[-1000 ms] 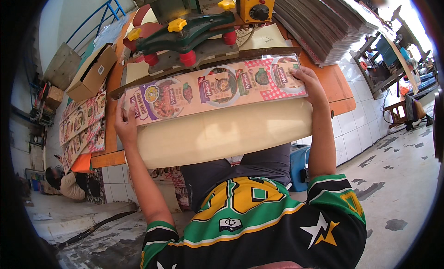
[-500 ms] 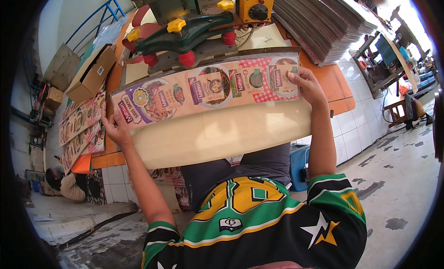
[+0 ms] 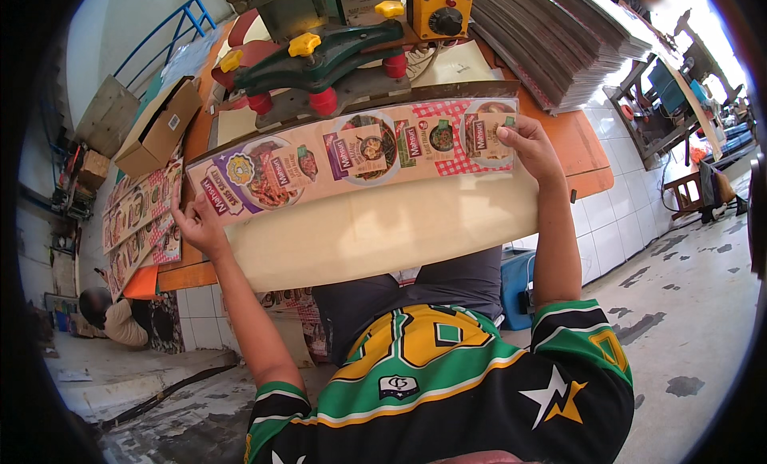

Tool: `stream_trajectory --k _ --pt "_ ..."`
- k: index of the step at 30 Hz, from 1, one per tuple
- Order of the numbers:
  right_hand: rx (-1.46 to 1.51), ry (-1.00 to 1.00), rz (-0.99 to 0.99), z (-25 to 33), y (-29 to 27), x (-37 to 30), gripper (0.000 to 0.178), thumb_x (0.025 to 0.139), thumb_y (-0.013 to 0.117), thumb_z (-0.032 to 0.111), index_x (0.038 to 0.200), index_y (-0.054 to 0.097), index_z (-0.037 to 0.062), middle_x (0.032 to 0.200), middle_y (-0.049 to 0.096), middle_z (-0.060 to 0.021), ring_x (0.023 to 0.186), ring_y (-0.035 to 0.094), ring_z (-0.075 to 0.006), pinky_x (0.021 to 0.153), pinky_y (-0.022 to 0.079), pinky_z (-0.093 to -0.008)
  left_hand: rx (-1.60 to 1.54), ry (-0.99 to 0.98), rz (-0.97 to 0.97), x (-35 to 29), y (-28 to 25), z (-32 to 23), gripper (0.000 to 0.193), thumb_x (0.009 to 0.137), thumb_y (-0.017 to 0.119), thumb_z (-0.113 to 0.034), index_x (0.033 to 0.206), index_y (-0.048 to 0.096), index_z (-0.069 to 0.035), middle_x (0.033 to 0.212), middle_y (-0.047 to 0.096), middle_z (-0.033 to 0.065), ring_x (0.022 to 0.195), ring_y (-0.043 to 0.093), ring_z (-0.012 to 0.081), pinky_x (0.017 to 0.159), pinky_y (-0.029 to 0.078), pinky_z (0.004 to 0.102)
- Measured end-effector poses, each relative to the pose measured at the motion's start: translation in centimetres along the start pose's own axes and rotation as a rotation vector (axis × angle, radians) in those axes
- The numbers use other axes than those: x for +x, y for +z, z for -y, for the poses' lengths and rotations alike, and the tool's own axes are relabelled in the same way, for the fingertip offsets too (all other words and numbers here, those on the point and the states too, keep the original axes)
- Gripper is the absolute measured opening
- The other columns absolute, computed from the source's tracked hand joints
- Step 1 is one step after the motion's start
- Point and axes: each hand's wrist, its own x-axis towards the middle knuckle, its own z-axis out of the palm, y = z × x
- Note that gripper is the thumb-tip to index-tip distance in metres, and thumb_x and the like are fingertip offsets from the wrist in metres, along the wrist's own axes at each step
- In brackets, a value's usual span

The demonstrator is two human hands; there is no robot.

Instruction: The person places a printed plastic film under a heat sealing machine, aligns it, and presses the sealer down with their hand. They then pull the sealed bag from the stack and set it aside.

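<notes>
A long printed strip with food pictures and a red checked pattern lies across the cream curved board in front of me. At the strip's right end, my right hand pinches its edge between thumb and fingers. My left hand rests against the strip's left end, its fingers apart and the index finger stretched out along the edge. Just beyond the strip stands a dark green press clamp with yellow knobs and red feet.
A yellow control box with a black dial sits behind the clamp. To the right rises a tall stack of sheets. At the left are an open cardboard box and several printed sheets. A person crouches at the lower left.
The strip's far edge has come slightly nearer to me, showing more of the dark edge behind it. My left hand has shifted a little to the left; my right hand keeps its pinch.
</notes>
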Motion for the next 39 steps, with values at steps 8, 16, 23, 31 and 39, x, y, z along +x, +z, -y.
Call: stream_trajectory --k 8,16,23,31,39 --pt "-0.078 0.004 0.016 -0.3 -0.5 0.0 0.031 0.094 0.078 0.028 0.106 0.076 -0.0001 0.096 0.072 0.0015 0.092 0.061 -0.0070 0.087 0.048 -0.0270 -0.048 0.003 -0.058 0.0 0.4 -0.5 0.047 0.102 0.069 -0.019 0.144 0.053 -0.004 0.067 0.039 -0.0084 0.065 0.029 0.0039 0.061 0.025 0.0194" --pt "-0.082 0.012 0.034 0.2 0.0 -0.1 0.033 0.093 0.079 0.029 0.108 0.076 -0.0013 0.101 0.075 -0.0024 0.095 0.064 -0.0091 0.089 0.050 -0.0291 -0.057 0.039 -0.061 0.0 0.0 0.3 0.047 0.103 0.068 -0.019 0.144 0.052 -0.003 0.068 0.043 -0.0080 0.066 0.031 0.0035 0.061 0.025 0.0192" --pt "-0.089 -0.006 0.037 -0.3 -0.6 -0.1 0.033 0.094 0.077 0.026 0.111 0.075 -0.0018 0.103 0.075 -0.0032 0.098 0.065 -0.0101 0.092 0.050 -0.0294 -0.131 -0.013 -0.051 0.0 -0.2 0.5 0.047 0.105 0.065 -0.023 0.143 0.052 -0.001 0.075 0.058 -0.0043 0.068 0.043 0.0027 0.064 0.035 0.0179" --pt "-0.050 -0.013 0.046 -0.5 -0.4 -0.2 0.031 0.093 0.079 0.020 0.114 0.075 -0.0024 0.104 0.076 -0.0028 0.099 0.065 -0.0094 0.091 0.049 -0.0285 -0.004 0.121 -0.111 0.3 -1.1 2.3 0.043 0.107 0.061 -0.027 0.135 0.057 0.005 0.110 0.071 0.0085 0.085 0.061 0.0083 0.078 0.050 0.0232" --pt "-0.040 0.054 0.137 0.2 1.7 -0.2 0.030 0.095 0.077 0.022 0.111 0.076 -0.0032 0.103 0.075 -0.0014 0.095 0.063 -0.0082 0.086 0.049 -0.0273 0.100 0.177 -0.282 0.6 -0.5 0.5 0.034 0.105 0.064 -0.023 0.127 0.061 0.003 0.103 0.065 0.0050 0.084 0.053 0.0109 0.077 0.048 0.0274"
